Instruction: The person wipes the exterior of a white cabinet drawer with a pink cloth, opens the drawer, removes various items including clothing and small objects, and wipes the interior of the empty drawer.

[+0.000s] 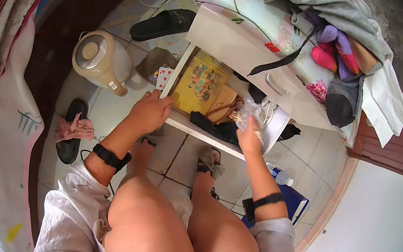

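Observation:
A white drawer is pulled out in front of me. My left hand grips its left front corner. My right hand is at the drawer's right part, with its fingers on a clear plastic bag. Inside the drawer lie a yellow illustrated book, a tan booklet or card, a black cloth item along the front, and a white cable at the right. What the bag holds is too blurred to tell.
An electric kettle, a playing card, a black slipper and another slipper under a pink cloth are on the tiles at left. Socks lie on the cabinet. A plastic bottle and a blue box-like item sit right.

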{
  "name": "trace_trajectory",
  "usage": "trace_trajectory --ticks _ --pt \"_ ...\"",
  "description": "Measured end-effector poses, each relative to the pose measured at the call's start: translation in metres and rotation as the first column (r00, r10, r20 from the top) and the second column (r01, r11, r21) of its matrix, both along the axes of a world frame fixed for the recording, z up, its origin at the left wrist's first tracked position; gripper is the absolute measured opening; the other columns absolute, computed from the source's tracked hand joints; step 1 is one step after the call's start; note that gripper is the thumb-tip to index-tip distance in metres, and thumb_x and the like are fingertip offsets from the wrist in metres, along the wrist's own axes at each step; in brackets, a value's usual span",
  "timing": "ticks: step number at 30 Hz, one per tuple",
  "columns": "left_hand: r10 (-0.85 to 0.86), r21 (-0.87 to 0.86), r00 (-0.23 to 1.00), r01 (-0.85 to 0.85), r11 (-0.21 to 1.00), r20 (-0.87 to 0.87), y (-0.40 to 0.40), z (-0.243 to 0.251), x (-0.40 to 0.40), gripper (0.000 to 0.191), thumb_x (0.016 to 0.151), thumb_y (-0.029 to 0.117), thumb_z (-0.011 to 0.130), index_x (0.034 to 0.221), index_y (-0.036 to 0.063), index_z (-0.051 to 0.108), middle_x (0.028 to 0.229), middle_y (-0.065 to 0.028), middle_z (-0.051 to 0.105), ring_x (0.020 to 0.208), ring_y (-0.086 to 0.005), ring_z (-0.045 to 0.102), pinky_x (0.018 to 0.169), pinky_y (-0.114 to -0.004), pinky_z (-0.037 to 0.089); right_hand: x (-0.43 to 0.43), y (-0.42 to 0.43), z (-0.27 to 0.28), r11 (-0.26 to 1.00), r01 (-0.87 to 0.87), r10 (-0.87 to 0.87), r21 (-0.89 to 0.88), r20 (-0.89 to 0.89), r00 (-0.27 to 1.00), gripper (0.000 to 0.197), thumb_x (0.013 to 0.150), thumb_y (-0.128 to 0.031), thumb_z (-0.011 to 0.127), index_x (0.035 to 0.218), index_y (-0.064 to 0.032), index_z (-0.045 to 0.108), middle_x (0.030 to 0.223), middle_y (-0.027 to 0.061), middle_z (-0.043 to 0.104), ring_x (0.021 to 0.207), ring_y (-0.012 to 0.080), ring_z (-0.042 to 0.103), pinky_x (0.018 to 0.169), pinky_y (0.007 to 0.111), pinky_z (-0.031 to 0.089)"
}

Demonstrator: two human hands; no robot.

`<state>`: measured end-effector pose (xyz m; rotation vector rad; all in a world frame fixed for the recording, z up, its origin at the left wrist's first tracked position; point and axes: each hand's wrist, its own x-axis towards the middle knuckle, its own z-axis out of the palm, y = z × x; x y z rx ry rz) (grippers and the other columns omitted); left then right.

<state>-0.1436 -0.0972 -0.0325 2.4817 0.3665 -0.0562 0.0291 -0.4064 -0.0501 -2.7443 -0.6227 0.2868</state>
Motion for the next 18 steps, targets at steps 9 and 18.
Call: trace_trajectory --ticks 9,18 --pt "0.015 -0.017 1.000 -0.015 1.000 -0.010 0.001 -0.004 -0.002 0.025 0.090 0.023 0.055 0.112 0.0166 0.064 0.106 -0.0208 0.058 0.095 -0.0437 0.057 0.082 -0.050 0.051 -0.027 -0.017 0.184 0.876 0.164 -0.137 0.454 -0.092 0.986 0.048 0.070 0.001 0.069 0.117 0.0013 0.058 0.104 0.0147 0.066 0.097 0.0226 0.065 0.085 0.035 0.051" --pt "0.026 0.003 1.000 -0.026 1.000 0.001 -0.001 -0.006 -0.002 0.024 0.092 0.022 0.052 0.112 0.0170 0.063 0.098 -0.0207 0.057 0.091 -0.0439 0.057 0.080 -0.049 0.049 0.041 -0.046 0.414 0.766 -0.088 -0.463 0.636 0.641 0.612 0.031 0.089 -0.003 0.064 0.119 0.0027 0.061 0.102 0.0105 0.068 0.082 0.0153 0.066 0.072 0.026 0.054"
